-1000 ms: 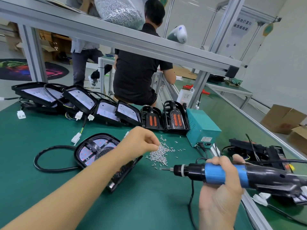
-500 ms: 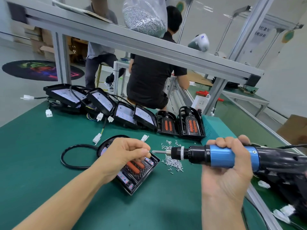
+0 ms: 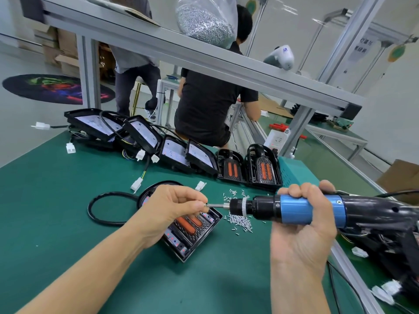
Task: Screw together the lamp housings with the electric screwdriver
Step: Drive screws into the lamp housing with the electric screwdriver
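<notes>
Now my left hand point(image 3: 174, 206) pinches a screw point(image 3: 205, 204) onto the bit of the electric screwdriver point(image 3: 294, 209), which my right hand point(image 3: 303, 225) grips around its blue barrel. Directly below, the lamp housing point(image 3: 190, 232) lies on the desk point(image 3: 45, 200), seemingly unscrewed; toward twelve o'clock more housings point(image 3: 176, 152) wait, so most work remains.

A housing point(image 3: 192, 232) lies before me under my left hand point(image 3: 172, 211); loose screws point(image 3: 238, 219) just right of it, a row of housings point(image 3: 172, 152) behind, probably leaning together.
</notes>
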Available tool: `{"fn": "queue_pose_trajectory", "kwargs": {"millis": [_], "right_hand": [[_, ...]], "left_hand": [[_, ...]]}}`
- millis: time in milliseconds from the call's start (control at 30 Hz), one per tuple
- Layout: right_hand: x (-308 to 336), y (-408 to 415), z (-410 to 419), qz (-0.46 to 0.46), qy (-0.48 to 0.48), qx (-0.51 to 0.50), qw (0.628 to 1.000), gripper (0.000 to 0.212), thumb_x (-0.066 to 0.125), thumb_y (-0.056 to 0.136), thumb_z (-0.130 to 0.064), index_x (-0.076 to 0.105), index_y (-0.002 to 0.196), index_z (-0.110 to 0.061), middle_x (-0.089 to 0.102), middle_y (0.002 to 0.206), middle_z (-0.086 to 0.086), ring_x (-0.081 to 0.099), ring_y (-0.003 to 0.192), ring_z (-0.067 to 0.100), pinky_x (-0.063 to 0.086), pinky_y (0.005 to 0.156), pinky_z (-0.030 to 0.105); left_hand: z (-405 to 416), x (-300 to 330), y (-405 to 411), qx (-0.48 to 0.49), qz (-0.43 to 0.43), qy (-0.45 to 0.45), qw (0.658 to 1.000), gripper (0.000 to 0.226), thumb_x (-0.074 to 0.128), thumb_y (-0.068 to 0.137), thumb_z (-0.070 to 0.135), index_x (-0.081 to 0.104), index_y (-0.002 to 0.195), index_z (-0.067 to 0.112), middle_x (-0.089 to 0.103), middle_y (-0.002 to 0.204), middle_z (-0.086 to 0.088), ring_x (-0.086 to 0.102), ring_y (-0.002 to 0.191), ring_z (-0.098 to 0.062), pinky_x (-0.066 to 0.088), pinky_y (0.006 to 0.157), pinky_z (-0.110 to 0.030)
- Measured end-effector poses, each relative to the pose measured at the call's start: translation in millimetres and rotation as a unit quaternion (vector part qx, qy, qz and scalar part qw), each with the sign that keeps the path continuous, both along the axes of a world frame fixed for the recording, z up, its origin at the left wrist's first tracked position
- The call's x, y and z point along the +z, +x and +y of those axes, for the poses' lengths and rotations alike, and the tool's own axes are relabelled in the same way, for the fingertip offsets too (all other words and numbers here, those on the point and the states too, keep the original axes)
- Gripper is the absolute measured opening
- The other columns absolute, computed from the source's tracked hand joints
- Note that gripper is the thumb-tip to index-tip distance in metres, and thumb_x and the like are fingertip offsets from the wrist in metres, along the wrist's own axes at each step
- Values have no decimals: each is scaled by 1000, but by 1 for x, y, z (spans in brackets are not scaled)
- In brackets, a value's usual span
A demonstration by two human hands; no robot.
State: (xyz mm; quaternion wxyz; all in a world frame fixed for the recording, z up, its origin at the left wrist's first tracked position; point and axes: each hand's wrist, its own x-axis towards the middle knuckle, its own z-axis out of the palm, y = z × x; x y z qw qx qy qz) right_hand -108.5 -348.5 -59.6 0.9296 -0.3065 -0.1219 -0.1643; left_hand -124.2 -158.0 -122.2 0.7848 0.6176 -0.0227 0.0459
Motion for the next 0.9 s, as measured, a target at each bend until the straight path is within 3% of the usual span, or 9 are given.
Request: {"fn": "queue_pose_trajectory", "kwargs": {"millis": [267,467,633,767,900], "right_hand": [[-5,6,7,5,-12,1,1000,28,58,76,-2,54,91,-25,54,64,-7,55,60,8,51,70,21],[-11,18,9,-10,-82,-39,996,28,60,74,-3,52,94,-22,55,62,-5,56,63,12,50,69,24],[-15,30,12,-18,-153,-84,985,31,62,71,-2,52,95,-18,56,64,-1,55,65,19,49,74,30],[-21,34,17,-27,-179,-78,980,29,61,72,1,53,94,-17,52,66,7,55,60,18,50,68,24],[-25,36,22,-24,-188,-70,979,28,61,72,2,54,90,-17,53,62,1,53,57,16,49,61,24]], "left_hand": [[4,0,0,6,17,66,998,13,68,78,-5,73,90,-1,72,78,-18,68,64,-21,53,62,-21],[9,-6,1,84,10,176,981,13,60,88,-2,69,82,5,72,79,-17,70,63,-34,56,69,-40],[7,-19,4,113,-5,257,960,22,56,92,6,66,77,20,73,74,-6,70,57,-26,54,73,-44],[1,-24,10,119,-12,316,941,20,53,94,13,62,79,23,73,69,3,69,51,-16,51,77,-44],[-2,-24,15,139,-31,439,887,19,52,94,20,61,79,25,71,67,12,65,63,-3,45,82,-36]]}}
